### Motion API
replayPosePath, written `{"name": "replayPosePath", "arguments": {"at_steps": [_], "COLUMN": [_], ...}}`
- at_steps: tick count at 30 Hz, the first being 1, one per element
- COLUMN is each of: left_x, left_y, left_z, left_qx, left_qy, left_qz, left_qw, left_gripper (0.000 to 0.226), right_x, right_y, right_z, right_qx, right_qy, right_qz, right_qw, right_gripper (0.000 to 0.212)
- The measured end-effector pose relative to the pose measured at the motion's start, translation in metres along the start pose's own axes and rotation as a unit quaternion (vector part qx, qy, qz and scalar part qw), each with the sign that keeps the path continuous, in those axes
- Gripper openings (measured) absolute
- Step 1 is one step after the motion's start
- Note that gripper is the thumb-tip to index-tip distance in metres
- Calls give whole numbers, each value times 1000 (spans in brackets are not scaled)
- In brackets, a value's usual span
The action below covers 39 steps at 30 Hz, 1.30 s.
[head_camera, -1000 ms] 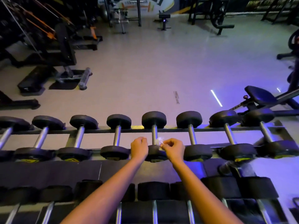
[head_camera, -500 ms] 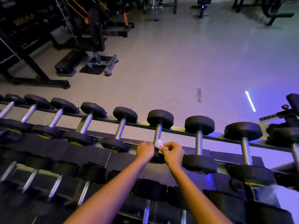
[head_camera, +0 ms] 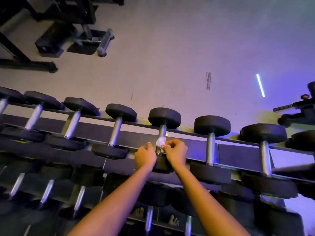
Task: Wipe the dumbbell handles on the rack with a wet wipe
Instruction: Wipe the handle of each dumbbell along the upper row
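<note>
Several black dumbbells with steel handles lie in a row on the top tier of the rack (head_camera: 242, 151). Both my hands are at the middle dumbbell (head_camera: 164, 118). My right hand (head_camera: 175, 153) pinches a small crumpled white wet wipe (head_camera: 160, 141) against that dumbbell's handle (head_camera: 162, 132). My left hand (head_camera: 145, 156) is curled at the left side of the same handle, by the near head; whether it grips the handle is hidden. The lower end of the handle is covered by my fingers.
A lower tier holds more dumbbells (head_camera: 80, 198) under my forearms. Bare toes (head_camera: 173, 220) show beneath the rack. Beyond the rack lies open grey floor (head_camera: 170, 57), with a black machine and foam roller pad (head_camera: 105, 42) at upper left and a bench part (head_camera: 300, 108) at right.
The view has tilted down and moved closer to the rack. Both hands have stayed on the same middle handle, with the wipe still pressed against it.
</note>
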State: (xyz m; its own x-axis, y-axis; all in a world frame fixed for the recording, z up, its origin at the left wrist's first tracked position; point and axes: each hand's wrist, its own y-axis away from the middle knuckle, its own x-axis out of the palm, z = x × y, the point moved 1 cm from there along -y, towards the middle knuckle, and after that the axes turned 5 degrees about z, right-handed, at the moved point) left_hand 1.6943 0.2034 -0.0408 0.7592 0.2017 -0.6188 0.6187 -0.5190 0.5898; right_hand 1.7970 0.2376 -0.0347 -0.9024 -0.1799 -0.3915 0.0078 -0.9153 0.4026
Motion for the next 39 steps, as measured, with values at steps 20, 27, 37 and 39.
{"name": "replayPosePath", "arguments": {"at_steps": [20, 27, 37, 39], "left_x": [4, 2, 2, 3], "left_y": [-11, -6, -7, -8], "left_z": [7, 5, 5, 5], "left_qx": [1, 24, 23, 28], "left_qy": [-3, 9, 9, 3], "left_qz": [-3, -1, 4, -1], "left_qw": [1000, 1000, 1000, 1000], "left_gripper": [50, 49, 48, 49], "right_x": [8, 13, 14, 14], "right_y": [-7, -28, -43, -26], "right_z": [-3, 20, 15, 4], "right_qx": [33, 20, 13, 35], "right_qy": [85, 61, 93, 111], "right_qz": [24, -25, -23, 14], "right_qw": [996, 998, 995, 993], "right_gripper": [11, 17, 22, 15]}}
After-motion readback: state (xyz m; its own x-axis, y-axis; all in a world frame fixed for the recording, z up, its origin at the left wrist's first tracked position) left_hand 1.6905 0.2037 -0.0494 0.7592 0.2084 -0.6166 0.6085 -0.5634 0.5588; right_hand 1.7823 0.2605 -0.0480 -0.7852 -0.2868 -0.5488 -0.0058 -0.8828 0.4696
